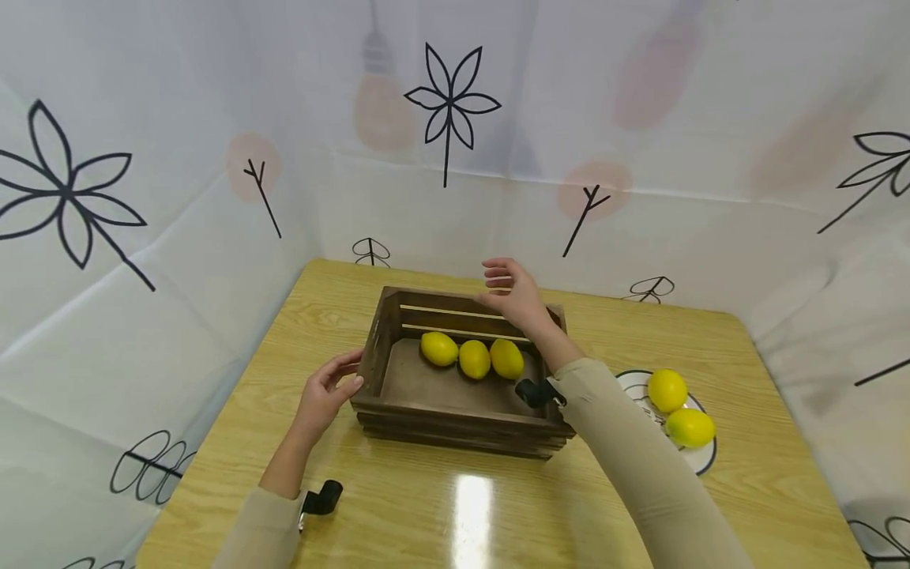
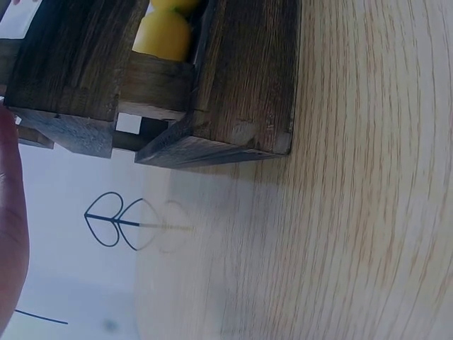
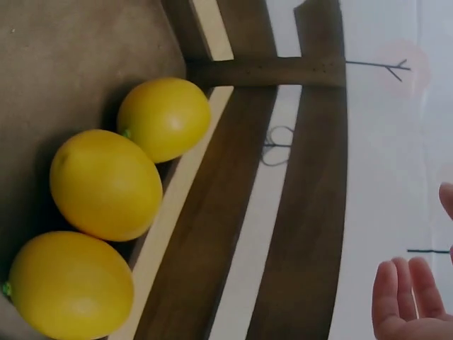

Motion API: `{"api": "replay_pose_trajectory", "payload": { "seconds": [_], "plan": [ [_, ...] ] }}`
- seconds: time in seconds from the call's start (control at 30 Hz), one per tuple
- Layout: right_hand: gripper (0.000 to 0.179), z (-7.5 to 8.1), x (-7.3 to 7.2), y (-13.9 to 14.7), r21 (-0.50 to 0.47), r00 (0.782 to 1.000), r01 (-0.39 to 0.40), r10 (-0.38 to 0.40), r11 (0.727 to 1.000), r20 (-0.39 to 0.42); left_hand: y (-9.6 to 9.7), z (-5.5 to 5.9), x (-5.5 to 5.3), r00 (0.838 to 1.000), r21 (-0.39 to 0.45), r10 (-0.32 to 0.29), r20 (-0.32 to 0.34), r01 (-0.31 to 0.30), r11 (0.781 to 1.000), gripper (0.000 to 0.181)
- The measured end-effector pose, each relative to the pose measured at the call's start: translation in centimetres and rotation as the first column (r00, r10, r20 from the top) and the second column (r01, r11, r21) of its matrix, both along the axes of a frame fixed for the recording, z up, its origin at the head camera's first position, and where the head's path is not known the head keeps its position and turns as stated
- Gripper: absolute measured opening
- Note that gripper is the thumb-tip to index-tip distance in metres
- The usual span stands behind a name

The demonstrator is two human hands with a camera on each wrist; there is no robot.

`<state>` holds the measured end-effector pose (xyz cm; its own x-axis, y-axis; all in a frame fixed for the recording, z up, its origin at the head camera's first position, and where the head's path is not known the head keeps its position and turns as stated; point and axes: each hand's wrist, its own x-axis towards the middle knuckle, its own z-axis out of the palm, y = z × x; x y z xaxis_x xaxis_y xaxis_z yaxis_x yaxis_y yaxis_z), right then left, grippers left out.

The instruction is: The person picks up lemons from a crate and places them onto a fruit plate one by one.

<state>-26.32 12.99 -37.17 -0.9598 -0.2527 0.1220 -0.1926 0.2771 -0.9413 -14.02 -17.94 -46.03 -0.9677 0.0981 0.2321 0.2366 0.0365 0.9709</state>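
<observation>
A dark brown wooden slatted crate (image 1: 455, 431) stands on the table. Three yellow lemons (image 1: 474, 359) lie in a row in it near its back wall; the right wrist view shows these lemons (image 3: 106, 184) close up. At the crate's left wall, my left hand (image 1: 323, 399) has its thumb and fingers against the outer side, fingers loosely bent. My right hand (image 1: 519, 296) is raised over the crate's back rim, its fingers apart from the thumb and holding nothing. Only part of the left hand (image 2: 10, 219) shows in the left wrist view.
Right of the crate, a white plate (image 1: 704, 461) with a dark rim carries two more lemons (image 1: 667, 390). The light wooden table (image 1: 398, 506) is enclosed by a white patterned cloth (image 1: 512, 213) at the back and sides. A black wrist camera (image 1: 323, 498) sits on each sleeve.
</observation>
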Motion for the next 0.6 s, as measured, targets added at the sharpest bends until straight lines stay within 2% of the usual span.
{"api": "replay_pose_trajectory", "payload": {
  "seconds": [0.1,0.17,0.3,0.47,0.6],
  "plan": [
    [0.052,-0.3,-0.2,-0.3,0.020,0.999,-0.050,0.050,0.999,0.010,0.0,-0.2,-0.1,1.000,0.009,-0.001,-0.015,0.001,1.000,0.039],
    [0.051,-0.6,-0.3,-0.5,0.038,0.996,-0.090,0.089,0.995,0.016,-0.2,-0.9,-0.4,1.000,0.021,-0.001,-0.020,0.001,1.000,0.039],
    [0.049,-1.3,-0.4,-0.8,0.071,0.984,-0.178,0.176,0.981,0.037,-0.2,-1.0,-0.4,1.000,0.022,-0.005,-0.024,0.006,1.000,0.039],
    [0.048,-2.3,-0.7,-1.4,0.106,0.953,-0.303,0.298,0.947,0.061,-0.2,-1.1,-0.2,1.000,0.030,-0.001,-0.016,0.002,1.000,0.040],
    [0.049,-2.9,-0.9,-2.0,0.138,0.915,-0.404,0.397,0.904,0.072,-0.2,-1.2,-0.2,1.000,0.038,-0.002,-0.017,0.002,0.999,0.040]
  ]
}}
